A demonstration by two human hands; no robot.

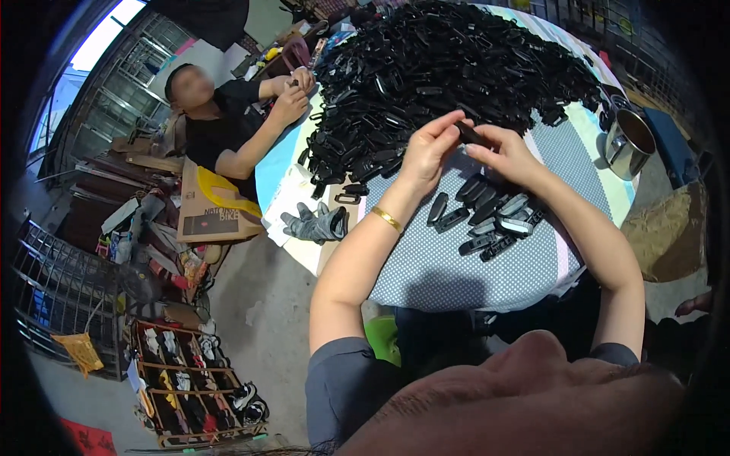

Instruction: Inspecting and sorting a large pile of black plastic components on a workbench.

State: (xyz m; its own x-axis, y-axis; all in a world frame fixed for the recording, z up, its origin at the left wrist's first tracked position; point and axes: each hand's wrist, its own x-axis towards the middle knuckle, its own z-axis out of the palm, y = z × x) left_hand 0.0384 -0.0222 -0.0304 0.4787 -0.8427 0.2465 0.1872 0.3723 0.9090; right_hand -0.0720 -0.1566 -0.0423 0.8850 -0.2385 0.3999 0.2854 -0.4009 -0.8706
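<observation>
Above the near part of the table, both my hands meet over a small black oblong plastic piece (473, 135). My right hand (508, 156) pinches it between thumb and fingers. My left hand (430, 148) is closed at its left end; the fingertips partly hide the piece. Just beyond my hands rises a large heap of similar black plastic pieces (426, 68), some with slotted frames. Below my hands, a small loose group of black oblong pieces (487, 209) lies on the dotted cloth (426, 270). One piece there shows a pale, shiny face.
Grey gloves (315, 222) lie at the table's left edge. A metal pot (630, 143) stands at the right edge, near a cardboard piece (669, 232). Across to the left sits another person (220, 129), hands raised at the table. A shoe rack (186, 380) stands lower left.
</observation>
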